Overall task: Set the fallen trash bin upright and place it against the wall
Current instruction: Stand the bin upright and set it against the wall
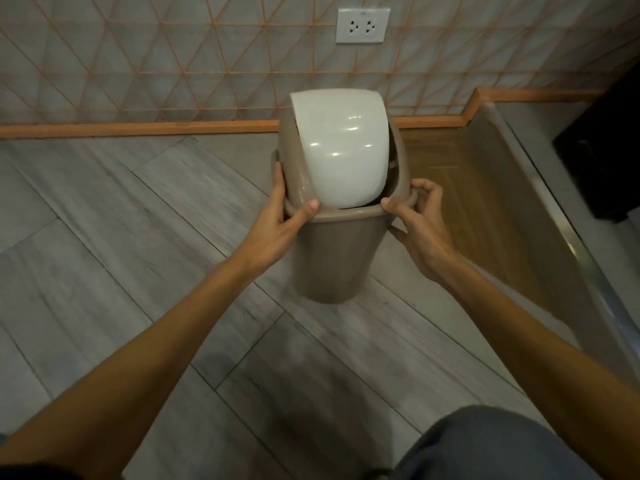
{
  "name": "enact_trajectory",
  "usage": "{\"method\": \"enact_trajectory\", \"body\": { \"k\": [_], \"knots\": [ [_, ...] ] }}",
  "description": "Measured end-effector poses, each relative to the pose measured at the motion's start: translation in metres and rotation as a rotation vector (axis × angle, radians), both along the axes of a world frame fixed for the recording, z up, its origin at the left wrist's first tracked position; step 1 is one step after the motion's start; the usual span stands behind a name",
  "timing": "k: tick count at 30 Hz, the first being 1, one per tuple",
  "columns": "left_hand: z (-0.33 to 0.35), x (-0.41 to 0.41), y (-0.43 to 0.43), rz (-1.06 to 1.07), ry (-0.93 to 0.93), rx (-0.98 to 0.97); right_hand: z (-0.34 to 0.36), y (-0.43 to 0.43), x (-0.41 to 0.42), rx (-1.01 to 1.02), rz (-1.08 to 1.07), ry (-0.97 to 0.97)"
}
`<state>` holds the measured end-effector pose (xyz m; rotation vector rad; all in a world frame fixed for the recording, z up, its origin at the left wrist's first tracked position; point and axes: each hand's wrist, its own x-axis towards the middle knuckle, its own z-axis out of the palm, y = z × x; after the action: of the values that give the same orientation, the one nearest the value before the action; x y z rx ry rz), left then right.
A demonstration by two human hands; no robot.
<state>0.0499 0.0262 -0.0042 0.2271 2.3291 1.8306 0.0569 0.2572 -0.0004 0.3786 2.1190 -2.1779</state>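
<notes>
A taupe plastic trash bin (334,258) with a white swing lid (341,150) stands upright in the middle of the view, its top toward me. My left hand (282,220) grips the left side of its rim, thumb on the front edge. My right hand (419,223) holds the right side of the rim, thumb on the front edge and fingers curled round the side. The bin's base is over the grey floor, a short way out from the tiled wall (173,64); whether it touches the floor I cannot tell.
An orange skirting (138,128) runs along the foot of the wall. A white power socket (362,25) sits on the wall above the bin. To the right lie a wooden floor strip (460,188), a metal sill and a dark object (602,150). My knee (485,445) shows at the bottom.
</notes>
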Motion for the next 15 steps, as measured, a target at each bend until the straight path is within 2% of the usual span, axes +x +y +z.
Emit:
{"method": "enact_trajectory", "body": {
  "k": [8, 15],
  "knots": [
    [-0.018, 0.032, -0.014, -0.039, -0.023, -0.088, -0.021, 0.010, 0.042, 0.090, 0.119, -0.020],
    [-0.027, 0.035, -0.017, -0.018, -0.019, -0.095, -0.026, 0.010, 0.049, 0.136, 0.140, -0.010]
  ]
}}
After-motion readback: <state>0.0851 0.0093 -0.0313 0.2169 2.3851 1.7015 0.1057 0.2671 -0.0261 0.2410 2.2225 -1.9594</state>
